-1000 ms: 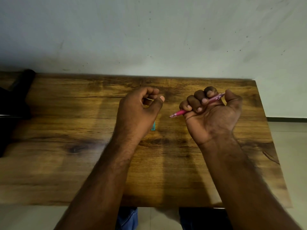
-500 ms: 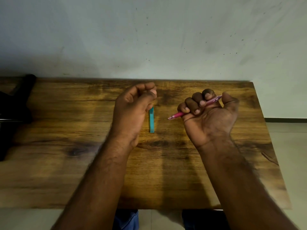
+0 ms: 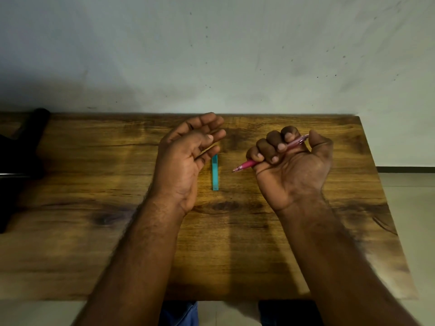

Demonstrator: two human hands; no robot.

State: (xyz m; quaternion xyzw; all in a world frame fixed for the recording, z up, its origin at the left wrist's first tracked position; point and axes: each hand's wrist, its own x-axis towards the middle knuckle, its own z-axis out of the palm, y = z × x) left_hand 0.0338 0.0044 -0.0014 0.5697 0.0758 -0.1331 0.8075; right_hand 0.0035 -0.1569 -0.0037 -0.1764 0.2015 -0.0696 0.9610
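The right hand (image 3: 290, 165) is clenched in a fist around a pink pen (image 3: 270, 153), its tip pointing left. The left hand (image 3: 186, 158) holds nothing, palm turned inward with fingers loosely spread. Between them, a teal pen cap (image 3: 215, 172) lies on the wooden tabletop (image 3: 94, 231), just beside the left hand's fingers.

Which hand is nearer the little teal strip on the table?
Left. The left hand hovers open just beside the teal strip, fingers by its far end. The right hand sits farther off, gripping a pink pen.
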